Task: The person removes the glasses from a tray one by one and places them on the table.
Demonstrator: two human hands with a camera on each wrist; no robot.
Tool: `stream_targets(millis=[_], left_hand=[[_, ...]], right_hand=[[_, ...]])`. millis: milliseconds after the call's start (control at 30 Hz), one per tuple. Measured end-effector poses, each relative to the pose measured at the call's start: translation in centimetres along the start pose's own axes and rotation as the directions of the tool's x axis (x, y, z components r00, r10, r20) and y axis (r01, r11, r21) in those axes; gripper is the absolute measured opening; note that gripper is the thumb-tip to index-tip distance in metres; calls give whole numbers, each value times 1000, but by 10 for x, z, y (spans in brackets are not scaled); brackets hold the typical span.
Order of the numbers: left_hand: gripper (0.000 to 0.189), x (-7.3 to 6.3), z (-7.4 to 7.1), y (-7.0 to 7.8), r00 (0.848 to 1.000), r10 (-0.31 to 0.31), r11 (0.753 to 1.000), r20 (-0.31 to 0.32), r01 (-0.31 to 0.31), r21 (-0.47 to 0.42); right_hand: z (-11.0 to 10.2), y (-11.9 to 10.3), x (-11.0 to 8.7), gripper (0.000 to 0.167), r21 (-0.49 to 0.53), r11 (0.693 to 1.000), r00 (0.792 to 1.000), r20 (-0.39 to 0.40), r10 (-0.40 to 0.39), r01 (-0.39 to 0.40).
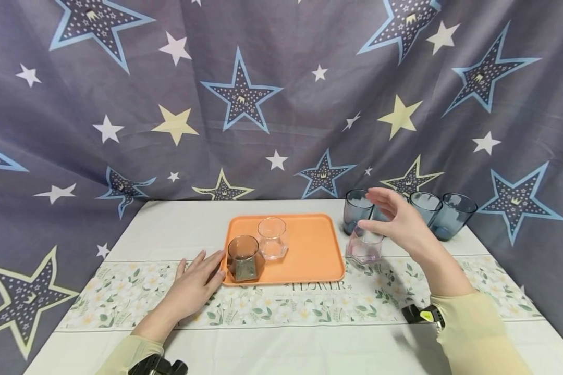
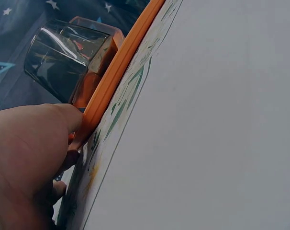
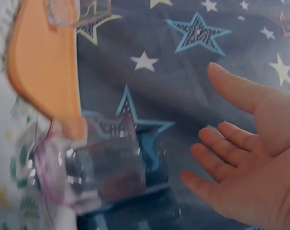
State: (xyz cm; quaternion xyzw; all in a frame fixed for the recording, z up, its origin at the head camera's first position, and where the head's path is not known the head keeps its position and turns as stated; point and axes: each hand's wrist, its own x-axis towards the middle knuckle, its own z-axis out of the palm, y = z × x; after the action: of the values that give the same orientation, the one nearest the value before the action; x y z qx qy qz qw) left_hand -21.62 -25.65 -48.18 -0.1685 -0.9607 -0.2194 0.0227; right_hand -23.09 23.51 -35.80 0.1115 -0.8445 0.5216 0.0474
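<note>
My left hand (image 1: 194, 284) rests at the left edge of an orange tray (image 1: 309, 245), fingers spread and loosely bent. Its thumb touches the rim in the left wrist view. On the tray, near that hand, stands a brown-grey tinted glass (image 1: 243, 255), with a clear glass (image 1: 272, 239) just behind it to the right. A pink-tinted glass (image 1: 365, 247) stands upright on the cloth off the tray's right side. Above and to the right of it hovers my right hand (image 1: 399, 221). The right wrist view shows this palm with nothing in it, thumb and fingers apart.
Several blue glasses (image 1: 452, 213) stand in a row at the back right, partly hidden behind the right hand. A white cloth with a floral band (image 1: 136, 284) covers the table. A star-patterned curtain (image 1: 300, 130) hangs along the back and sides.
</note>
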Motion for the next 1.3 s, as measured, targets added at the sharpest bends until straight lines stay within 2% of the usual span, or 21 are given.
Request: stream_targets(millis=[200, 667, 1000, 1300], left_hand=[[60, 0, 0, 0, 1000, -2, 1000, 2, 2, -6], [59, 0, 0, 0, 1000, -5, 1000, -5, 5, -14], [59, 0, -4, 4, 1000, -16, 1000, 13, 16, -22], [60, 1, -2, 3, 1000, -18, 1000, 5, 18, -11]], right_hand=[[17, -16, 7, 84, 53, 998, 999, 12, -41, 40], [70, -32, 30, 79, 135, 983, 990, 51, -130, 123], [103, -39, 40, 80, 210, 971, 987, 89, -133, 112], [125, -39, 48, 79, 220, 970, 983, 122, -134, 105]])
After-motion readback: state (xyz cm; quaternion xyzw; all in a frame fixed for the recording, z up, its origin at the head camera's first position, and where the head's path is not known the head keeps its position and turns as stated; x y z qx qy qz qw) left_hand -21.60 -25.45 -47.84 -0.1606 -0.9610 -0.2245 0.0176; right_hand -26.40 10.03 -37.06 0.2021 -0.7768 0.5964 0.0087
